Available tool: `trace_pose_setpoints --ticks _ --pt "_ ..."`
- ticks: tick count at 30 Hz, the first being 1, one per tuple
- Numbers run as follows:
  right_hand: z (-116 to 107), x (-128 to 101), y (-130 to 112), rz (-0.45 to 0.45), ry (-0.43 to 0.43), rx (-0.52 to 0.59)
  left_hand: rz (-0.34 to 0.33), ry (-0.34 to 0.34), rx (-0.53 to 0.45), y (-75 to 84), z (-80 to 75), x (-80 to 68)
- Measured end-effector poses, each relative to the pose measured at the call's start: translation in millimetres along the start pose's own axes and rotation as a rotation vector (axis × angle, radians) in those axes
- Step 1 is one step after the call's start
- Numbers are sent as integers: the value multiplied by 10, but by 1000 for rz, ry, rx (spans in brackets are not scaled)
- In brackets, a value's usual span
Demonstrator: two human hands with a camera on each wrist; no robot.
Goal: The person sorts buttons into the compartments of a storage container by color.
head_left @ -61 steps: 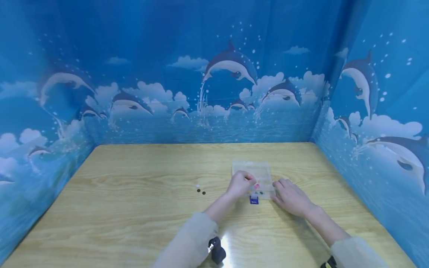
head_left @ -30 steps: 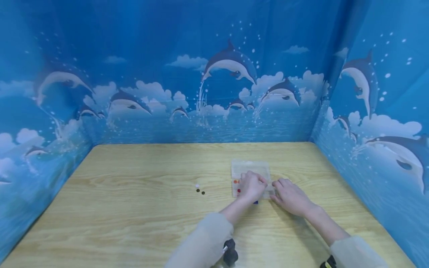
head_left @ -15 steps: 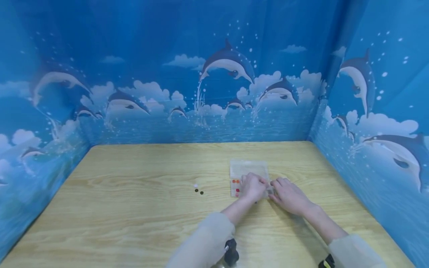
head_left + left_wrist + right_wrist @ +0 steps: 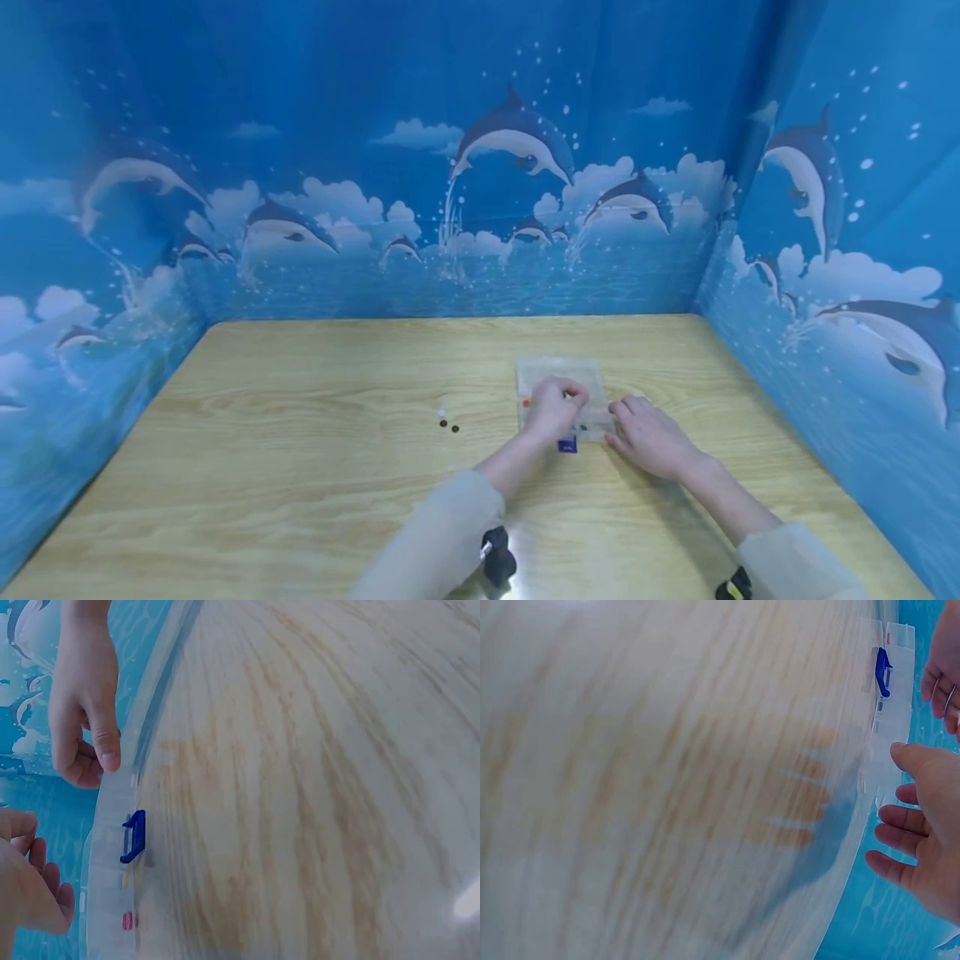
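A clear plastic box with its lid up lies right of the table's middle, a blue latch on its near side. Small coloured discs sit inside, among them an orange one. My left hand hovers over the box and covers much of it. Its fingers bend loosely in the left wrist view, with nothing visible between them. My right hand holds the box's near right corner, thumb against the front wall and fingers by the right side.
Left of the box, two dark discs and a pale one lie on the wooden table. Blue dolphin-printed curtains stand around the back and sides.
My left hand moved right across the box, stayed near its right part, then came back left and slightly up. The latch shows again. My right hand has stayed at the corner.
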State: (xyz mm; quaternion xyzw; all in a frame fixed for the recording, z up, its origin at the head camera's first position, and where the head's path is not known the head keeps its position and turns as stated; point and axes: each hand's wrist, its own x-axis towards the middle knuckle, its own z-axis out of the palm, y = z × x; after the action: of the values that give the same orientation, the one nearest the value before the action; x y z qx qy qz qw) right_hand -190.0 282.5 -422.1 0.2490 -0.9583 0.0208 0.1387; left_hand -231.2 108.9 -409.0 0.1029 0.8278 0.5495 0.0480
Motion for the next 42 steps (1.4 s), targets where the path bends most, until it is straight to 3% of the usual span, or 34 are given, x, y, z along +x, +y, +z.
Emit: trace_pose_setpoints --ticks 10,22,28,36,42 --pt "-1 -2 -19 9 9 8 70 -25 -41 -63 -321 -33" --pt "12 -26 1 15 -1 23 -29 -42 -64 -205 -720 -127" --pt "26 -35 55 -3 -19 12 -17 14 -35 -297 -989 -117" --pt "27 -25 110 -58 -38 -3 -151 98 0 -433 -1322 -120" --pt "23 -4 137 -104 -16 -24 -204 154 11 -587 -1516 -156"
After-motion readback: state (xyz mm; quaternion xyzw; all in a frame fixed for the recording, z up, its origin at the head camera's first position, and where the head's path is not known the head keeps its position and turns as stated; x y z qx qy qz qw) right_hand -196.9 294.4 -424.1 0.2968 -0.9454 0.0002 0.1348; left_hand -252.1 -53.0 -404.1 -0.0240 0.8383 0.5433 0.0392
